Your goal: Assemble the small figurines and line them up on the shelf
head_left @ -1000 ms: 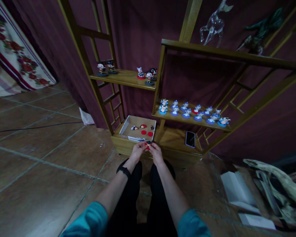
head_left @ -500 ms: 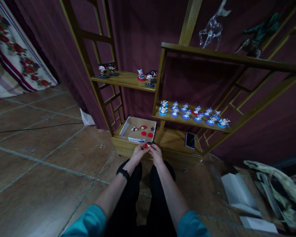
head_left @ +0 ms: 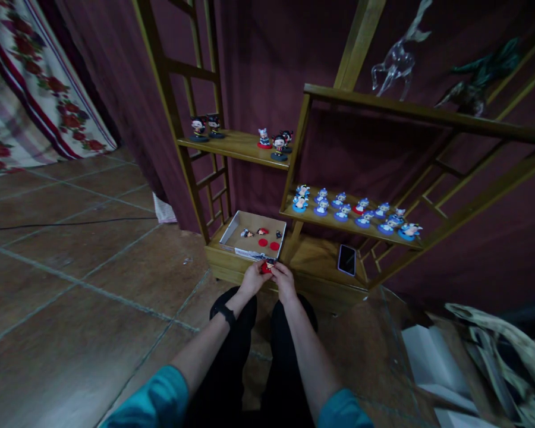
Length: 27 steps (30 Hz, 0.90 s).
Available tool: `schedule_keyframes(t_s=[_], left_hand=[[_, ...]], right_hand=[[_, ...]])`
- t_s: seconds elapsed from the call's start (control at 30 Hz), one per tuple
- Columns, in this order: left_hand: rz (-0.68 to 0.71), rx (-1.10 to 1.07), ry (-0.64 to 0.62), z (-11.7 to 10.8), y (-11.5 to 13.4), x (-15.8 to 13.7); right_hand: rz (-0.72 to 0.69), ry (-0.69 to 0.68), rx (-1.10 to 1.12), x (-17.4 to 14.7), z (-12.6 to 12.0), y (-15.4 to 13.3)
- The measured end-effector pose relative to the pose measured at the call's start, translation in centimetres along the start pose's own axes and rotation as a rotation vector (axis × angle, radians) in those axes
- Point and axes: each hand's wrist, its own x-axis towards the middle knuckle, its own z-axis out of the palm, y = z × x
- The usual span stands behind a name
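Between my fingertips is a small figurine (head_left: 270, 263) with a dark head, and a red round base (head_left: 265, 268) shows at its lower left. My left hand (head_left: 252, 279) is closed on the base side, while my right hand (head_left: 284, 280) pinches the figurine from the other side. Whether figurine and base are joined I cannot tell. Just beyond my hands stands a shallow cardboard box (head_left: 232, 245). In it lie a white-and-dark figurine (head_left: 246, 233), a red figure piece (head_left: 263, 231), a small dark piece (head_left: 279, 235) and two red discs (head_left: 263, 242).
A wooden shelf unit (head_left: 245, 146) holds several dark-haired figurines (head_left: 279, 147) at upper left and several blue-and-white figurines (head_left: 342, 212) at right. A phone (head_left: 346, 260) lies on the bottom board. Above stand a glass deer (head_left: 396, 62) and a green statue (head_left: 484, 74).
The view has shifted slightly, so the shelf appears further right. The red base now shows more clearly between my fingers. Both hands keep their hold on the figurine.
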Motion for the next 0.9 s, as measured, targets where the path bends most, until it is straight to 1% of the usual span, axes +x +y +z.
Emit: schedule_keyframes(t_s=[0.1,0.17,0.4,0.53,0.67,0.77,0.83,0.9], left_hand=[[0.027,-0.002,0.015,0.0,0.0,-0.1],[0.044,0.037,0.036,0.0,0.0,-0.2],[0.215,0.449,0.093,-0.3,0.6,-0.8],[0.286,0.520,0.090,-0.4,1.3,-1.1],[0.285,0.503,0.105,-0.6,2.0,-1.4],[0.254,0.493,0.132,-0.9,2.4,-1.5],[0.243,0.549,0.136,-1.0,2.6,-1.6],[0.248,0.645,0.134,-1.0,2.9,-1.8]], right_hand=[[0.022,0.020,-0.003,0.1,0.0,0.1],[0.032,0.041,-0.006,0.1,-0.1,0.1],[0.031,0.035,0.008,-0.1,0.2,-0.1],[0.030,-0.019,0.047,-0.5,0.4,-0.5],[0.049,-0.086,0.090,-0.8,0.6,-1.0],[0.094,-0.041,0.124,-0.8,0.7,-1.1],[0.117,-0.021,0.157,-0.8,0.7,-1.1],[0.125,-0.051,0.198,-0.8,0.7,-1.1]])
